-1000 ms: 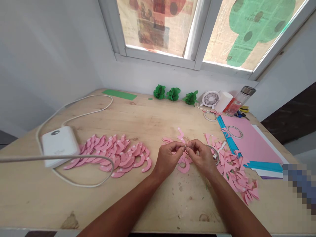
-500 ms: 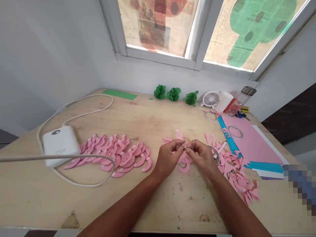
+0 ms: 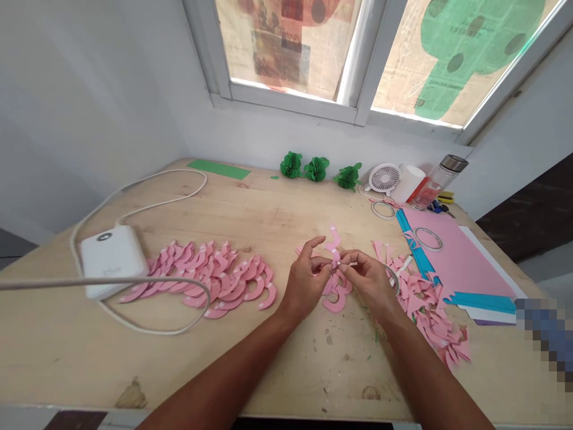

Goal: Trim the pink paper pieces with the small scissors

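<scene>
A wavy pink paper cutout (image 3: 333, 240) with small white patches rises from between my two hands. My left hand (image 3: 307, 278) pinches it between thumb and fingers, with the index finger raised. My right hand (image 3: 364, 280) also has its fingertips closed at the lower part of that cutout, touching the left fingertips. Exactly what the right fingertips grip is too small to make out. A roll of tape (image 3: 394, 279) shows as a ring beside the right hand, partly hidden by it. More curved pink pieces (image 3: 334, 304) lie on the table beneath my hands.
Left of my hands spreads a pile of curved pink pieces (image 3: 233, 283), near a white box (image 3: 111, 257) with a cable (image 3: 179, 331). Pink scraps (image 3: 425, 304) and coloured sheets (image 3: 461, 257) lie right. Green paper balls (image 3: 317, 169), a small fan (image 3: 385, 178) and a bottle (image 3: 441, 182) stand behind.
The wavy pink cutout now stands up between my fingers, where its upright shape was not visible before. My left index finger has lifted away from the pinch.
</scene>
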Demonstrator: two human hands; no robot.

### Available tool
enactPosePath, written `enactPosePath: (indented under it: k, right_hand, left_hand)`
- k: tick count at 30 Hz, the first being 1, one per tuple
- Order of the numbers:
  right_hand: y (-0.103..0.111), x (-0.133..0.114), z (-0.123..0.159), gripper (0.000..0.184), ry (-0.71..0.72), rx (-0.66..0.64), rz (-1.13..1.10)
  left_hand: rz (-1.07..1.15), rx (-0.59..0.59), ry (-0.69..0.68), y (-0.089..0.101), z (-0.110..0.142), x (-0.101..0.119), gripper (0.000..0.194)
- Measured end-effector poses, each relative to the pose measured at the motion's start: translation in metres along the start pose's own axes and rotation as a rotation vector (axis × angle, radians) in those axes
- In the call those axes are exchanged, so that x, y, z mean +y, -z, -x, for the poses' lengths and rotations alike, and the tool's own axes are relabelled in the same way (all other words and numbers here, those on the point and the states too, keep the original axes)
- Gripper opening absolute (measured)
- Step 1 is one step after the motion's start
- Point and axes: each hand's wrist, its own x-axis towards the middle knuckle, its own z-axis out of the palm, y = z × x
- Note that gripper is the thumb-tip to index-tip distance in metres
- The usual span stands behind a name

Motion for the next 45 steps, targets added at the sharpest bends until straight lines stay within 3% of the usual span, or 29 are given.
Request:
enactPosePath:
  k: [11,18,25,35,45]
  right_hand:
    - [0.005,0.001,-0.003,0.015,-0.016,0.103,0.126]
    - [0.011,0.003,-0.005,0.016,-0.006,0.165,0.127]
    - [0.011,0.004,-0.005,0.016,-0.02,0.116,0.155]
    - [0.007,0.005,-0.004,0.005,0.067,-0.046,0.285]
    - [0.008,0.006,-0.004,0.006,0.121,-0.057,0.477]
  left_hand:
    - [0.134,-0.093,0.091,-0.001,0.0,0.006,0.051]
    - [0.217,-0.064,0.219,-0.003,-0.004,0.002,0.011]
    - [0.229,-0.045,0.249,-0.002,-0.007,-0.001,0.012]
    - [-0.141,-0.12,-0.012,0.003,-0.003,-0.006,0.015]
    - [-0.287,-0.14,-0.081,0.003,-0.004,-0.006,0.016]
